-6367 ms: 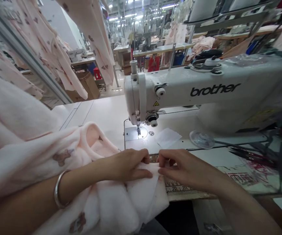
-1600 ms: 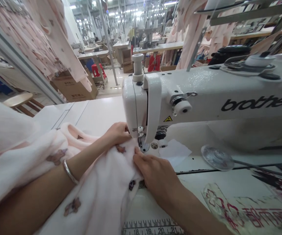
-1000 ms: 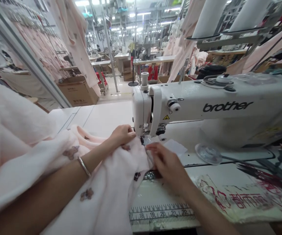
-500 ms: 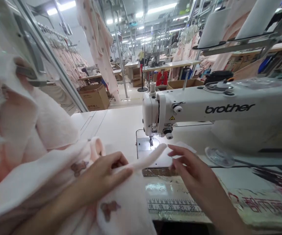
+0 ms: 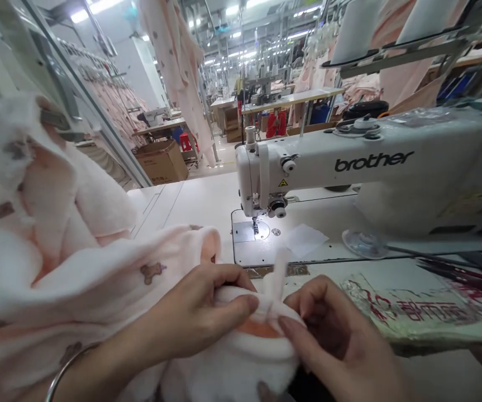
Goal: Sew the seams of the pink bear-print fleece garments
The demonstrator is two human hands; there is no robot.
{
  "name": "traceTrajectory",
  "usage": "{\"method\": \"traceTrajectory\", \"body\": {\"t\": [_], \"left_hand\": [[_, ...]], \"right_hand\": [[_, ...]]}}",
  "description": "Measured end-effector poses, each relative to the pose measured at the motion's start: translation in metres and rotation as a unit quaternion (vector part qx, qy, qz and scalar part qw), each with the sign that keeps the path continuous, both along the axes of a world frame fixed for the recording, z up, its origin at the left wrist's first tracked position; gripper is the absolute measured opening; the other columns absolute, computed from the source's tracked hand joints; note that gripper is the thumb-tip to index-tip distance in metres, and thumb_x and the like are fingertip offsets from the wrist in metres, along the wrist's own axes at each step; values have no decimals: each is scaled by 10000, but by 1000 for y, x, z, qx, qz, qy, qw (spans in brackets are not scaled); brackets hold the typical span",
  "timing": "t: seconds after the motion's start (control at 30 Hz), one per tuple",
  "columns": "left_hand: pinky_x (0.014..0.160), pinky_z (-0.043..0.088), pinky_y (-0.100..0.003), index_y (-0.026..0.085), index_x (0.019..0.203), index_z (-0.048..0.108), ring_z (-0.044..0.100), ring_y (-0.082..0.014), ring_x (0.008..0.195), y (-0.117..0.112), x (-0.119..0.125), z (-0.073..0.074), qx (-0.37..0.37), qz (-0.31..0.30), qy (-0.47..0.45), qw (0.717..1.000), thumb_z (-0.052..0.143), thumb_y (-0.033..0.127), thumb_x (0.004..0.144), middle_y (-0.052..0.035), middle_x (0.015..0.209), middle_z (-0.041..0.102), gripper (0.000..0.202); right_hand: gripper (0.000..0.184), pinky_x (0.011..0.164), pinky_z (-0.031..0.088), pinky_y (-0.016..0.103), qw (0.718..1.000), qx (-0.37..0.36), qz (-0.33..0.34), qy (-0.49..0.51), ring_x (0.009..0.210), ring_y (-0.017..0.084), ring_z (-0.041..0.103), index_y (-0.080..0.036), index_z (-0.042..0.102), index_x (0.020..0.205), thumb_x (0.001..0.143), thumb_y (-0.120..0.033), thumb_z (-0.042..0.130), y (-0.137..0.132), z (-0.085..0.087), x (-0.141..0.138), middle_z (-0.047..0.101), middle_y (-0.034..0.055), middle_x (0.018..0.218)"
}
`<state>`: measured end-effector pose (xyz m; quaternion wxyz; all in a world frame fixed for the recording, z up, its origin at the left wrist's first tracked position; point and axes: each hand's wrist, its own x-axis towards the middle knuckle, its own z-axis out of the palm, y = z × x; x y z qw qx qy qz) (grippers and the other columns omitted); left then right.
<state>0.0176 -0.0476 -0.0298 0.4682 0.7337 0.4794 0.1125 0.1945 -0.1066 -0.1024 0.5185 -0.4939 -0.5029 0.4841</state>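
A fluffy pale pink garment (image 5: 110, 285) with brown bear prints spreads from the left across the table's front. My left hand (image 5: 219, 312) pinches a folded, cuff-like edge of it between thumb and fingers. On the other side of that edge, my right hand (image 5: 328, 329) grips the same fabric, thumb on top. Peach-coloured lining shows in the opening between the hands. A narrow white fabric strip (image 5: 280, 273) sticks up from the edge. Behind the hands stands a white sewing machine (image 5: 303, 167), its lit needle area (image 5: 256, 228) apart from the cloth.
A white patch of material (image 5: 306, 240) lies right of the needle plate. Farther right are a clear round dish (image 5: 364, 244) and dark scissors-like tools (image 5: 462, 273). Thread cones (image 5: 356, 33) stand above. A cardboard box (image 5: 163, 162) sits on the floor beyond the table.
Both hands have come closer together and nearer to me with the garment. My right hand has closed on the edge. The strip, earlier stretched toward the needle, now points upward.
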Motion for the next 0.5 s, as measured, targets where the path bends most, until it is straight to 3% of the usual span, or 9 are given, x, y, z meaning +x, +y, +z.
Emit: {"method": "traceTrajectory", "body": {"t": [0.07, 0.13, 0.2, 0.27, 0.33, 0.4, 0.43, 0.5], "left_hand": [[512, 295, -186, 158, 740, 617, 411, -82, 593, -1, -1, 2, -26, 6, 4, 1000, 535, 338, 824, 28, 629, 495, 215], [483, 277, -180, 160, 748, 615, 394, -73, 563, 0, -1, 1, -45, 6, 0, 999, 537, 346, 821, 34, 612, 480, 215], [476, 290, -178, 166, 749, 613, 417, -75, 553, 9, -1, -6, -42, 3, 17, 999, 531, 357, 825, 35, 606, 494, 221], [531, 361, -192, 174, 771, 618, 488, -97, 602, 25, -6, -18, 33, 18, 63, 997, 515, 357, 835, 22, 652, 549, 219], [693, 446, -247, 172, 838, 629, 570, -149, 759, 44, -20, -27, 176, 56, 130, 974, 489, 341, 846, -19, 791, 620, 219], [890, 442, -320, 165, 975, 628, 575, -204, 976, 51, -44, -26, 292, 89, 174, 936, 479, 337, 850, -72, 1014, 635, 259], [940, 431, -334, 176, 1058, 613, 561, -216, 1047, 48, -60, -21, 322, 105, 184, 923, 482, 356, 854, -80, 1108, 618, 302], [938, 454, -323, 238, 1177, 571, 560, -218, 1085, 26, -91, -4, 386, 193, 191, 882, 491, 425, 857, -54, 1185, 600, 379]], "right_hand": [[239, 471, 433, 147, 998, -33, 33, 53, 589, 96, 526, -222, 419, 768, 843, -363, 597, 1, 4, 7, 508, -40, 700], [216, 480, 447, 157, 996, -29, 73, 40, 603, 103, 534, -221, 437, 790, 861, -369, 578, 3, 5, 11, 518, -30, 710], [192, 505, 470, 183, 994, -13, 106, -15, 627, 118, 554, -225, 451, 817, 892, -383, 530, 10, 2, 17, 539, -20, 721], [194, 552, 493, 242, 987, 12, 86, -135, 667, 147, 578, -230, 476, 845, 912, -411, 478, 24, -6, 33, 574, 1, 768], [221, 656, 510, 354, 941, 69, -1, -330, 754, 207, 602, -221, 527, 873, 907, -427, 455, 43, -19, 61, 604, 52, 852], [265, 850, 445, 495, 837, 145, -101, -518, 975, 317, 575, -157, 580, 904, 905, -380, 435, 64, -37, 96, 601, 163, 953], [322, 932, 381, 534, 801, 189, -128, -554, 1132, 372, 496, -107, 604, 918, 917, -347, 389, 73, -47, 113, 573, 243, 1029], [366, 973, 339, 535, 803, 233, -94, -541, 1247, 377, 413, -118, 662, 875, 907, -296, 344, 89, -68, 139, 568, 272, 1096]]}}
